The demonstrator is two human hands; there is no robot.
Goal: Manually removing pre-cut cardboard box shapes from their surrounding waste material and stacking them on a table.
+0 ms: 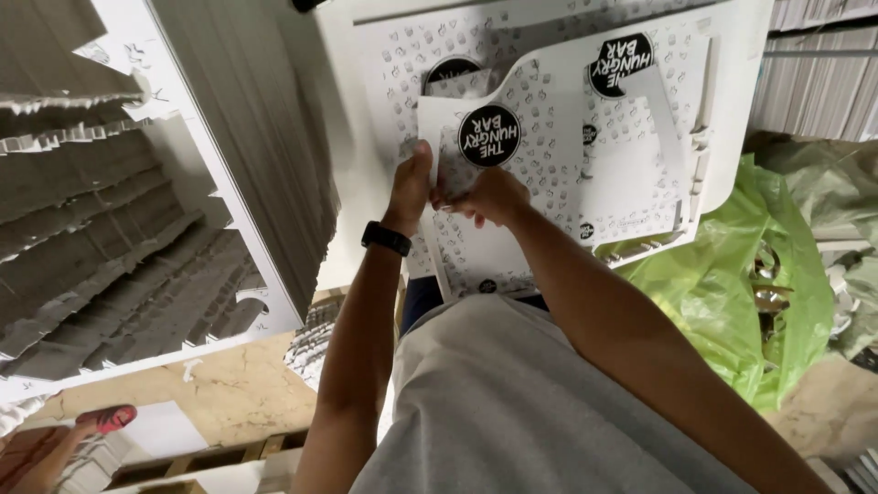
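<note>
While your left hand (411,181) and right hand (489,195) both pinch the printed card blank (512,197), its long side runs away from your fingers, right hand nearer its centre.

You stand on a beige marble floor (238,389); left of it leans stacked grey card (101,229), right of it lies green plastic sheeting (732,284).

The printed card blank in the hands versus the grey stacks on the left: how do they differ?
The printed card blank is one loose white piece with small icons and a round black logo, pinched by left hand and right hand. The grey stacks are many sheets piled edge-on, plain, untouched. Both look like die-cut card.
</note>
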